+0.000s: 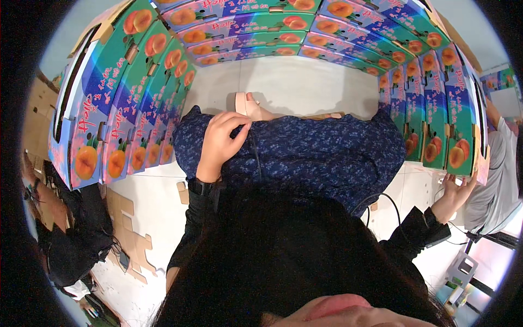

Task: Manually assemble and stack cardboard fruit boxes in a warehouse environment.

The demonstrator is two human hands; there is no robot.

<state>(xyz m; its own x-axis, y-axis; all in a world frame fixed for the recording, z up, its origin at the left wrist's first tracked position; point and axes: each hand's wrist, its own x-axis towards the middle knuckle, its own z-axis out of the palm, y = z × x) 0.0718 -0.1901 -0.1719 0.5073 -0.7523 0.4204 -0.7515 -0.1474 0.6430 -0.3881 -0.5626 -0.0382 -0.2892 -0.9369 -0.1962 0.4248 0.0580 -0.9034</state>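
Observation:
My left hand is over the dark blue flowered skirt on my lap. Its fingers are curled, the fingertips drawn together towards the thumb; what lies between them, if anything, I cannot make out. A thin dark cord hangs on the fabric just beside them. Out to the right, my right hand has its fingers spread, the tips touching the near lower edge of a stacked green and blue fruit carton. Peaches are printed on it.
More printed cartons form stacked walls at the left and the back. A sandalled foot shows past the skirt. Flattened cardboard lies on the left floor. Another person in a grey top is at the far right, and a person in black at the left.

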